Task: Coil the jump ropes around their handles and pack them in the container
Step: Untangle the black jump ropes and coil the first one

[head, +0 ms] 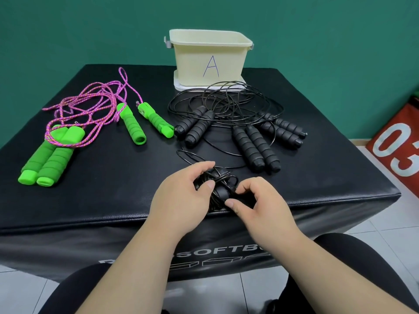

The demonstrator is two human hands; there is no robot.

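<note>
- A black jump rope [218, 189] is being gripped by the left hand [181, 198]. The fingers are being curled over its far side and the thumb pressed onto the wound cord, probably so that the turns are being kept from springing loose.
- The near end of the same bundle is being pinched by the right hand [256, 200] between thumb and bent fingers. The last turns are likely being tightened or tucked there.
- The bundle is being held just over the near edge of the desk [90, 200], close to the body.
- A loop of cord [192, 158] is trailing on the desk just beyond the left hand, so the coiling is being judged nearly done, not finished.
- Further back, three pairs of black handles [255, 148] are lying amid tangled, unwound cord.
- At the left, two green-handled ropes [47, 159] with pink cord are waiting, neither neatly coiled.
- The container [210, 57], marked "A", is standing open at the far edge on its lid [179, 83]. Its floor is being hidden by the front wall, so its contents cannot be told.
</note>
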